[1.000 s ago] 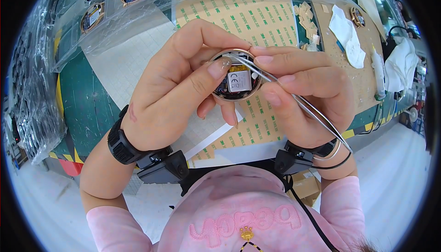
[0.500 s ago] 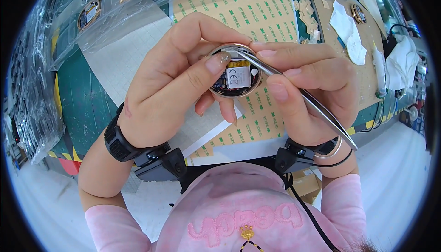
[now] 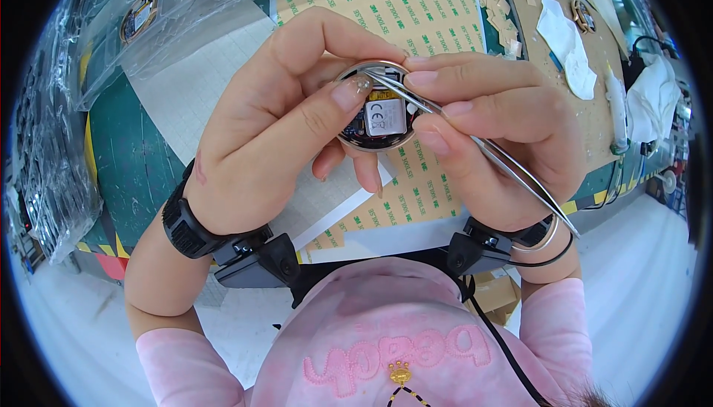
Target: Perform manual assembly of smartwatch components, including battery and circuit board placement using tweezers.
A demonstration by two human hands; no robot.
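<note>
My left hand [image 3: 275, 125] grips a round metal-rimmed device housing [image 3: 377, 139] from its left side, thumb over the inner edge. Inside the housing are a silver battery cell [image 3: 385, 117], a strip of amber tape and dark circuitry. Pinched in my right hand [image 3: 505, 128] is a pair of steel tweezers [image 3: 486, 147]. Their points reach into the upper part of the housing, beside my left thumbnail. Whether the tips hold anything is too small to tell. Some fingers of my right hand rest near the housing's rim.
Beneath my hands lies a tan printed adhesive backing sheet [image 3: 431, 28], with a grey sheet [image 3: 171, 73] to its left. Similar round housings [image 3: 139, 17] sit in clear plastic trays at upper left. A cardboard sheet at right bears a white tissue [image 3: 567, 47], another housing [image 3: 583, 15] and a white tube [image 3: 616, 110].
The tweezer points have shifted left and slightly up inside the housing, toward my left thumb. Both hands and the housing sit slightly higher in the picture.
</note>
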